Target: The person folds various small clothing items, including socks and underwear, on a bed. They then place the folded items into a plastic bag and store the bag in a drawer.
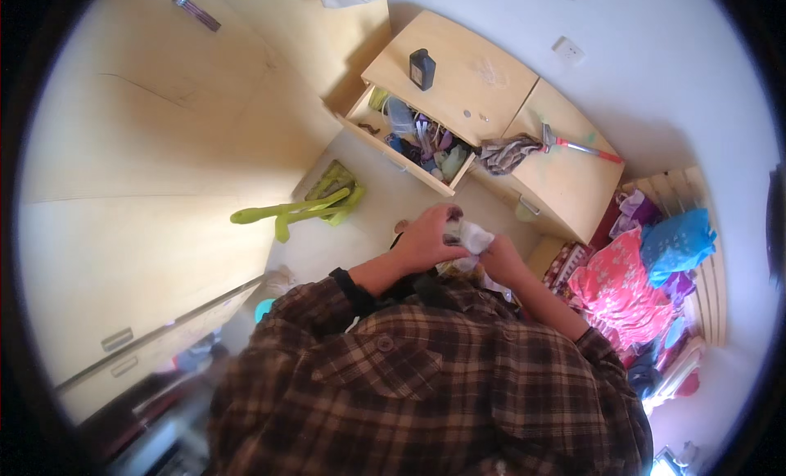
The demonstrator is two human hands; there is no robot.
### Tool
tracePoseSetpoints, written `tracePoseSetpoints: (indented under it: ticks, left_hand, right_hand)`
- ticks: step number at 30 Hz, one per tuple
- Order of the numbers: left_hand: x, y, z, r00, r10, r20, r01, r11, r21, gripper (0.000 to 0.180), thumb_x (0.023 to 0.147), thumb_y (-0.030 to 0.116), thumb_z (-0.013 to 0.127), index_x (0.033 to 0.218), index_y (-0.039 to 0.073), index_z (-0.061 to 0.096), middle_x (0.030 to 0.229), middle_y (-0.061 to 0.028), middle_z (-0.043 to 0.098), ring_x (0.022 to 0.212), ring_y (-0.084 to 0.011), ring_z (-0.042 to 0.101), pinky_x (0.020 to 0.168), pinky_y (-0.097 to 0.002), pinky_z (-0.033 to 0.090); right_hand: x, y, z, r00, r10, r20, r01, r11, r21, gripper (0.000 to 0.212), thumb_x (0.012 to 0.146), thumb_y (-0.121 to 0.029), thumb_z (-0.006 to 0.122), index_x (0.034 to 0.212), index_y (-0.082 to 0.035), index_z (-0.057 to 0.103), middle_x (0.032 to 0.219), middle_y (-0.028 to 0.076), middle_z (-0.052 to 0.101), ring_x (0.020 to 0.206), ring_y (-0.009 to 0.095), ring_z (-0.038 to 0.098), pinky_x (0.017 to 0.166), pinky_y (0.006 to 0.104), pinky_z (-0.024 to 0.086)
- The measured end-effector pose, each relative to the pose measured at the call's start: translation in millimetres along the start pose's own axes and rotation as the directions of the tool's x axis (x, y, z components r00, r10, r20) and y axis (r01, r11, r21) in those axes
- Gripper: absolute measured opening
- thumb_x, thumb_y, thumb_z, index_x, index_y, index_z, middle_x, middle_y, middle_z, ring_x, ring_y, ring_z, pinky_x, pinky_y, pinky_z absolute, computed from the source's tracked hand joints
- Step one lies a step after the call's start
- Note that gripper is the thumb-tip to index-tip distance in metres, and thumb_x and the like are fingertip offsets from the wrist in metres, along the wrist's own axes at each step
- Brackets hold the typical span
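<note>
In front of my chest, both hands meet around a small, crumpled white cloth piece [472, 237], too small to name more exactly. My left hand [427, 239] has its fingers curled over one side of it. On the other side, my right hand [501, 259] is closed at its edge. Beyond them a pulled-out drawer [401, 161] holds a jumble of small clothes [422, 136] in purple, blue, white and pale green. Part of what lies below my hands is hidden by them and my shirt.
A black bottle [422, 69] stands on the wooden cabinet [467, 54]. A brown patterned cloth [509, 153] and a red-handled tool [581, 148] lie on top. A green bag [334, 194] sits on the floor. At right are pink floral fabric [626, 292] and a blue bag [678, 245].
</note>
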State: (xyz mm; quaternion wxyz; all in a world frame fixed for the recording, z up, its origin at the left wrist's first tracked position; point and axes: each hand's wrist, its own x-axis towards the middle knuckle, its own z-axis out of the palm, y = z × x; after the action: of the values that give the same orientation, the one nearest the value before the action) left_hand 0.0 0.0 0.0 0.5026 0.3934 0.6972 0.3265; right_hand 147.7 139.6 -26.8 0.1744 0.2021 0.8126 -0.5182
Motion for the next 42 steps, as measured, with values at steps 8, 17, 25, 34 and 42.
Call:
tracePoseSetpoints:
  ticks: [8,17,25,34,42]
  left_hand:
    - [31,-77,-7,0.86,0.501,0.094,-0.479,0.858,-0.187,0.07,0.062,0.021,0.071,0.123,0.007,0.038,0.116,-0.0124,0.05,0.103,-0.0239,0.051,0.089,-0.0306,0.037]
    - [7,-150,4,0.962,0.272,-0.006,-0.272,0.962,0.031,0.026,0.083,0.019,0.042,0.104,0.005,0.05,0.097,-0.015,0.052,0.09,-0.0312,0.051,0.079,-0.0344,0.042]
    - [-17,-249,106,0.681,-0.359,-0.639,0.305,0.931,-0.199,0.019,0.079,0.013,0.052,0.093,0.002,0.056,0.082,-0.0165,0.055,0.076,-0.0317,0.052,0.071,-0.0385,0.042]
    - [36,-283,155,0.574,-0.592,-0.566,0.323,0.799,-0.508,0.014,0.079,0.013,0.052,0.075,-0.001,0.056,0.072,-0.0144,0.054,0.07,-0.029,0.053,0.062,-0.0378,0.041]
    - [53,-305,167,0.577,-0.614,-0.539,0.247,0.76,-0.601,0.013,0.076,0.014,0.058,0.08,0.002,0.056,0.074,-0.0125,0.051,0.071,-0.0286,0.051,0.062,-0.0361,0.041]
  right_hand:
    - [49,-84,7,0.98,-0.136,0.146,0.176,0.933,-0.315,0.033,0.068,-0.013,0.06,0.1,-0.007,0.052,0.095,0.016,0.057,0.089,0.035,0.053,0.077,0.0408,0.043]
    - [148,-38,-6,0.948,-0.111,0.298,0.138,0.988,-0.072,0.035,0.077,-0.025,0.057,0.108,-0.009,0.05,0.098,0.014,0.056,0.094,0.029,0.053,0.081,0.0405,0.041]
    - [312,156,95,0.88,0.234,0.413,-0.066,0.922,-0.382,0.053,0.077,-0.028,0.054,0.121,-0.001,0.04,0.115,0.018,0.049,0.105,0.029,0.048,0.088,0.0356,0.039]
    - [339,149,82,0.937,0.31,0.162,-0.259,0.926,-0.275,0.063,0.074,-0.03,0.054,0.124,0.004,0.035,0.114,0.026,0.048,0.109,0.035,0.044,0.089,0.0363,0.036]
    - [392,184,33,0.968,0.19,-0.166,-0.236,0.912,-0.334,0.053,0.075,-0.014,0.054,0.123,0.001,0.037,0.112,0.025,0.049,0.104,0.035,0.048,0.087,0.0389,0.038]
